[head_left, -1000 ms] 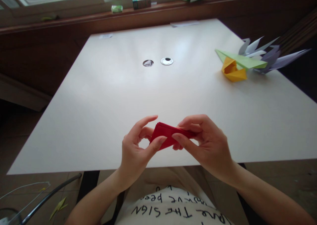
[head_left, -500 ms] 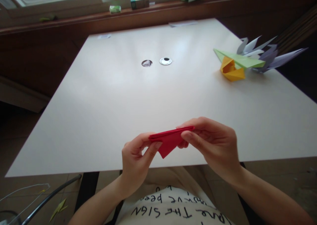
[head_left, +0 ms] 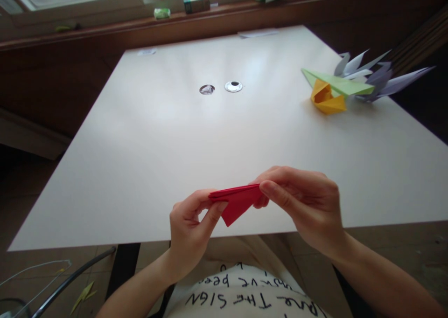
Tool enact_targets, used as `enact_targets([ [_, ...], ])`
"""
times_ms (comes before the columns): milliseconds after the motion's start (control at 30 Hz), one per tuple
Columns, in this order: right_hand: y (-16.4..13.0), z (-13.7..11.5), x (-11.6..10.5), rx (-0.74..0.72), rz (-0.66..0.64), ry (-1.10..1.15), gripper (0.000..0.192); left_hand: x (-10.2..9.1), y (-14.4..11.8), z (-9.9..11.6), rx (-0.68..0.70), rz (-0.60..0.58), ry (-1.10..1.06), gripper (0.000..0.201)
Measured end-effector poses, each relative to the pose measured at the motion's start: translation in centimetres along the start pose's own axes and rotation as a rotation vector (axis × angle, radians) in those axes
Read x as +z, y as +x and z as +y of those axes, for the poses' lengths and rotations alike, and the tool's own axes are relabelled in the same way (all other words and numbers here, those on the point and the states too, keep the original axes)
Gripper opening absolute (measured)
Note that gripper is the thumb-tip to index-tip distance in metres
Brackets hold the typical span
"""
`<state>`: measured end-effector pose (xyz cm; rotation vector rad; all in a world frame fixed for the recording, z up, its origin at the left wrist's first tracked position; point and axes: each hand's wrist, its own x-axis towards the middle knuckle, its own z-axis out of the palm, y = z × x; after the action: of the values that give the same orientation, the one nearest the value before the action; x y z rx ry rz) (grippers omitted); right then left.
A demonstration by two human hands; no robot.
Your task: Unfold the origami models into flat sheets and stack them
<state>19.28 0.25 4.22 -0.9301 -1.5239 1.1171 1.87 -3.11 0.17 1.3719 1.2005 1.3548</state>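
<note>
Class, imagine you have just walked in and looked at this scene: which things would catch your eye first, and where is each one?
First, the folded red paper, pinched between the left hand and the right hand over the near edge of the white table. Next, the folded paper models at the table's far right: a yellow one under a green one, with pale purple points behind them.

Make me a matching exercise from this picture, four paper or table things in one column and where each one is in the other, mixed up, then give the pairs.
Things:
1. red folded paper
2. orange paper figure
3. round silver cap
4. small green box

Places:
A. on the window ledge
B. middle of the white table
C. pinched between left hand and right hand
D. under the green folded paper, at the table's right

Pairs: 1-C, 2-D, 3-B, 4-A
</note>
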Motion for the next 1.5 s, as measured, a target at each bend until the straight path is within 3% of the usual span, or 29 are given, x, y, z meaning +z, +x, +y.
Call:
enact_targets([
  [133,0.1,0.3,-0.2,0.022,-0.003,-0.017,0.02,-0.1,0.2,0.1,-0.08,-0.026,-0.093,0.011],
  [300,0.6,0.9,-0.6,0.07,-0.07,0.143,0.04,-0.2,0.6,0.3,-0.171,-0.002,-0.173,0.011],
  [533,0.6,0.6,0.3,0.185,-0.094,0.079,0.008,0.0,0.8,1.1,-0.183,-0.082,-0.183,0.007],
  [767,0.8,1.2,0.2,0.359,-0.144,0.346,0.014,-0.7,1.1,1.1,-0.13,-0.255,-0.276,0.027],
  [967,0.7,1.3,0.3,0.401,-0.178,0.411,0.015,-1.0,1.3,0.9,-0.056,-0.254,-0.252,0.025],
  [1167,0.5,1.3,0.6,0.349,-0.139,0.265,0.016,-0.8,1.2,1.0,-0.083,-0.174,-0.119,0.02],
  [1333,0.6,1.0,0.9,0.301,-0.078,0.037,0.015,-0.7,1.6,1.4,-0.129,-0.261,0.022,0.021],
  [1500,0.6,0.8,0.7,0.298,-0.113,0.073,0.018,-0.3,1.9,1.2,-0.223,-0.266,-0.078,0.016],
])
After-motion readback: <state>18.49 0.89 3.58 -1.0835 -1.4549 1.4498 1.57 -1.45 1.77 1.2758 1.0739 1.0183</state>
